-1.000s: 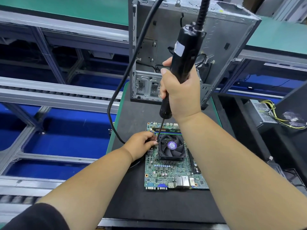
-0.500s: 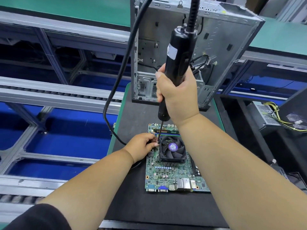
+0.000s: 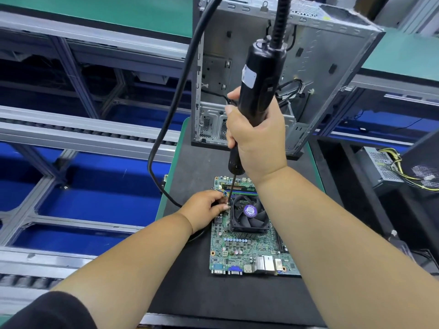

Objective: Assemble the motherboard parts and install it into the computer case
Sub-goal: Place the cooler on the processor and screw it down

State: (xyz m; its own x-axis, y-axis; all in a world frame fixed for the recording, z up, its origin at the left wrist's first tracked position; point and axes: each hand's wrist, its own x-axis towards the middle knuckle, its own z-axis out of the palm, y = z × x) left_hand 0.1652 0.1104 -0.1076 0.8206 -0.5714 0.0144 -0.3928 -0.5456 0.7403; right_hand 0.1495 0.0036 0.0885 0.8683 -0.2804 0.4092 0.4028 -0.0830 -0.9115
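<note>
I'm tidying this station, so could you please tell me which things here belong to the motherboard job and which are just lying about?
In use:
- motherboard
- cooler fan
- electric screwdriver, gripped by the right hand
- left hand, steadying at the bit tip
- computer case

Lying about:
- power supply with yellow wires, far right

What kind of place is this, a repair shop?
More likely a computer assembly line: a roller conveyor runs beside the bench, a corded electric screwdriver hangs overhead, and an open computer case waits behind the motherboard.
</note>
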